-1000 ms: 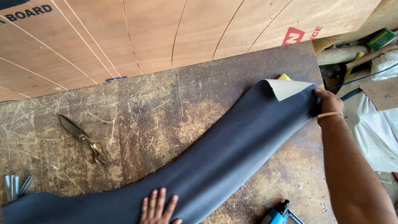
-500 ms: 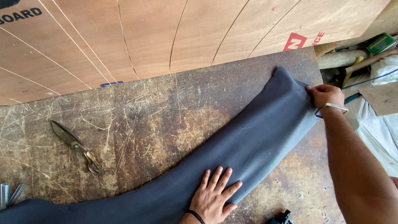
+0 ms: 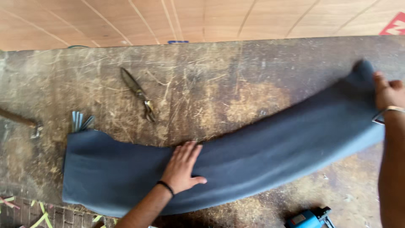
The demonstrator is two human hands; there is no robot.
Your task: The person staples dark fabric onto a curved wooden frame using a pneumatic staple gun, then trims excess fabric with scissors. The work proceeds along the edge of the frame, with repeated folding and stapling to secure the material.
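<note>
1. A long dark grey sheet (image 3: 236,156) is lying across an old scratched worktable (image 3: 261,80). It looks soft and a bit thick, like rubber or leather. It is bending in a curve, with the middle dipping toward the person.

2. The left hand (image 3: 182,166) is lying flat on the middle of the sheet. The fingers are open and spread out, pointing away from the person. It is pressing down, not grabbing. A thin black band is sitting on that wrist.

3. The right hand (image 3: 388,90) is holding the far right end of the sheet. The fingers are closed around the edge there. A shiny metal bangle (image 3: 386,114) is sitting on the right wrist.

4. The left end of the sheet is wide and is lying flat near the left side of the table.

5. A pair of metal scissors (image 3: 139,93) is lying on the table above the sheet, well apart from both hands.

6. A little bunch of thin metal pieces (image 3: 80,121) is lying just beside the top left corner of the sheet.

7. A blue power tool (image 3: 310,218) is peeking in at the bottom edge, near the right arm.

8. A big wooden board (image 3: 202,19) is standing behind the table.

9. Some thin yellow-green strips (image 3: 42,217) are lying at the bottom left.
</note>
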